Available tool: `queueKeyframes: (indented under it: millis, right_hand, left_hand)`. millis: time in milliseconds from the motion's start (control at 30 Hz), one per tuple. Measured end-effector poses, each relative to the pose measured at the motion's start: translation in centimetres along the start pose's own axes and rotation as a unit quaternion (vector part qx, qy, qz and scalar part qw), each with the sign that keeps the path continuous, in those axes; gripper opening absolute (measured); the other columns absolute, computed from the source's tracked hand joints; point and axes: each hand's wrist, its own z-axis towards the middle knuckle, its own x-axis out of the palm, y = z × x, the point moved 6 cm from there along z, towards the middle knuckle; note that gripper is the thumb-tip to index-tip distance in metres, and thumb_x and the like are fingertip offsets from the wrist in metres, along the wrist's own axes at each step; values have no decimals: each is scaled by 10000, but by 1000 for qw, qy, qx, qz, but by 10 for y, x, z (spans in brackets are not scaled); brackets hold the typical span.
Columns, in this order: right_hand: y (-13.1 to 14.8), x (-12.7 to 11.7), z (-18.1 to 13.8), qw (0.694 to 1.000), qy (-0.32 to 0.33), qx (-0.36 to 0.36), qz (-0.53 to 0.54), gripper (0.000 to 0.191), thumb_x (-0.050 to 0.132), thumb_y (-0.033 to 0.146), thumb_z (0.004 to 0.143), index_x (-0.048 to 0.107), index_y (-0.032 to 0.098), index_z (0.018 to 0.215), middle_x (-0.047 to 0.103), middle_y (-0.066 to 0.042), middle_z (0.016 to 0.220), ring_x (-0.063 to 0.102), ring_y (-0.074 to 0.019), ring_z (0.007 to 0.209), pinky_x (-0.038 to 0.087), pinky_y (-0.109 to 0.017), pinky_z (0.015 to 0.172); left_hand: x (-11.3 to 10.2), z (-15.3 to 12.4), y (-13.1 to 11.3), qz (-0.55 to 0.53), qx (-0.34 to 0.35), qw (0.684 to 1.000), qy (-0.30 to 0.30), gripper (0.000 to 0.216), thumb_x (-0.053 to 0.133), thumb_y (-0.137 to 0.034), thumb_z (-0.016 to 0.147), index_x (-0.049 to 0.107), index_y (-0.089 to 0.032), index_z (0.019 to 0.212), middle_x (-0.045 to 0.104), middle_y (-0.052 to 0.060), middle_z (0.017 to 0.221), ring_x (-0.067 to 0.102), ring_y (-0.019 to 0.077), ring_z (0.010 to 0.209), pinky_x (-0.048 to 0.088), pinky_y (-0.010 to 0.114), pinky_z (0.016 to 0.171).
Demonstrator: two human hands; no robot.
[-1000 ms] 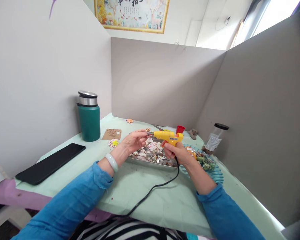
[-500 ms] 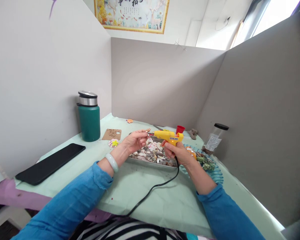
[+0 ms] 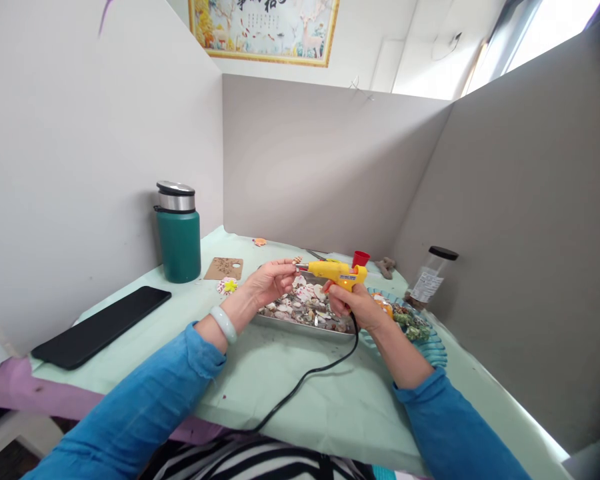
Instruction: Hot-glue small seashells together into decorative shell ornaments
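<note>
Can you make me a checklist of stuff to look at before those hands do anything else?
1. Right hand gripping the yellow glue gun: ok.
2. Left hand holding the small patterned piece: ok.
3. Left fingertips well away from the metal nozzle: not ok, they're right by its tip.
4. Glue on the piece: cannot tell, too small to see.
5. Black cord free of knots where it shows: ok.
6. Green bottle upright: ok.
</note>
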Motion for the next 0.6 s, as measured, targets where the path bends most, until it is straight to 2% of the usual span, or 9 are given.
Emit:
queueKeyframes:
  millis: [200, 600]
  right_hand:
    - [-1, -1, -1, 1000, 4, 6, -13, 248, 606, 398, 808, 574, 154, 843, 366, 90, 420, 281, -60, 367, 302, -227, 422]
    - [0, 0, 0, 1000, -8, 19, -1, 267, 625, 413, 777, 572, 155, 823, 371, 92, 413, 293, -64, 357, 314, -230, 412]
  left_hand:
    - [-1, 1, -2, -11, 17, 1000, 6, 122, 663, -117, 703, 546, -126, 669, 390, -62, 446, 378, 37, 393, 335, 155, 406]
    - [-1, 1, 0, 9, 4, 1000, -4, 138, 675, -90, 663, 545, -127, 695, 451, -53, 479, 374, 35, 384, 307, 173, 403]
